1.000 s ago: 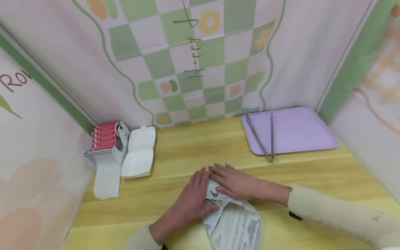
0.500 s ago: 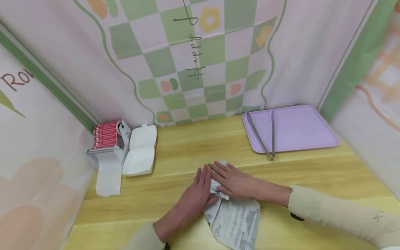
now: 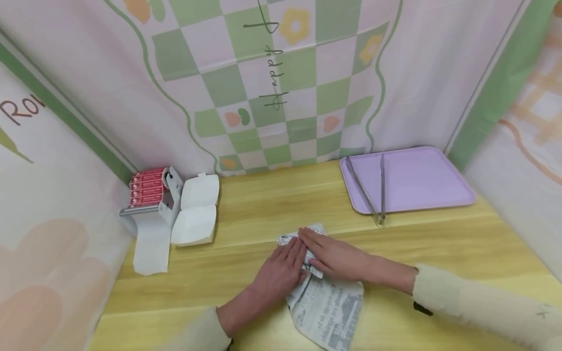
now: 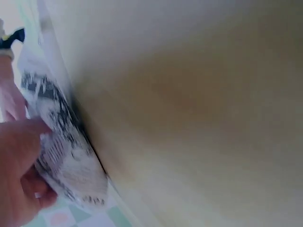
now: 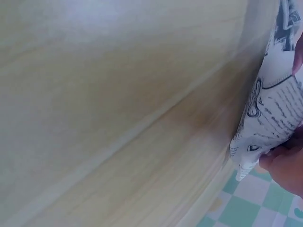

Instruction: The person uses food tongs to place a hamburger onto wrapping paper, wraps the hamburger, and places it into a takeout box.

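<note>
A sheet of newsprint-patterned paper [image 3: 327,312] lies on the table, its upper part folded over into a narrower packet. My left hand [image 3: 281,270] presses the packet from the left with straight fingers. From the right, my right hand [image 3: 340,258] rests across the same folded part, fingertips meeting those of the left. The paper's far corners stick out beyond the fingers, and the near end spreads flat toward me. In the left wrist view the printed paper [image 4: 75,170] bulges up beside the hand; in the right wrist view the paper [image 5: 272,109] shows a raised, creased side. Whatever it covers is hidden.
At the back right, metal tongs [image 3: 382,190] lie partly on a purple tray [image 3: 426,180]. An opened white paper box [image 3: 195,229] sits at the left beside a dispenser [image 3: 151,192] with a red-printed label roll. Fabric-like walls enclose the wooden table [image 3: 246,204].
The hands have pressed the fold down, and the left hand has slid slightly toward the right. More of the paper's far corners now shows past the fingertips.
</note>
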Available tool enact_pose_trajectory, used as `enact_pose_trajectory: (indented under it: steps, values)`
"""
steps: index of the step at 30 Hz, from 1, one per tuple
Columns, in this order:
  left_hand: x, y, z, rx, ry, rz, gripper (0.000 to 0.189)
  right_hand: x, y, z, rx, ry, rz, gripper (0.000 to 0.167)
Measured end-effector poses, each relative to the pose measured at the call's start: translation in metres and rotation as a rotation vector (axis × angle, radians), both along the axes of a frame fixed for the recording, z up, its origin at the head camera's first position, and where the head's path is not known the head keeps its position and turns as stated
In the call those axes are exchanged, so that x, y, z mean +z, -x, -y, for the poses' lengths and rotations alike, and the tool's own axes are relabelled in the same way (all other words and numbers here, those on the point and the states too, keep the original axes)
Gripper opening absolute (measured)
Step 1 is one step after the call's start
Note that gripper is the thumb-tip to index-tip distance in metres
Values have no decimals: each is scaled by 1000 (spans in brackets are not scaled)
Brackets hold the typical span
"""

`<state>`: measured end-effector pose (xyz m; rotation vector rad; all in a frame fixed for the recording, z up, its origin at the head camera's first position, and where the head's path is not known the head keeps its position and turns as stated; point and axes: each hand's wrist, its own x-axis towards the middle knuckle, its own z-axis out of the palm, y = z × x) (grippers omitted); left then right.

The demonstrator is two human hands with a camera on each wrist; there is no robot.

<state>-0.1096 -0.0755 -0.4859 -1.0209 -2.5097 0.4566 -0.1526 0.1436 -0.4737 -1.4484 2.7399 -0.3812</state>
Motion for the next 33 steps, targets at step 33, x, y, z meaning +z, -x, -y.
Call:
enact_pose_trajectory:
  steps: [33]
  values:
    - [6,25,31,-361,173,123,56,-31,26,-48,445,-56,-699,49]
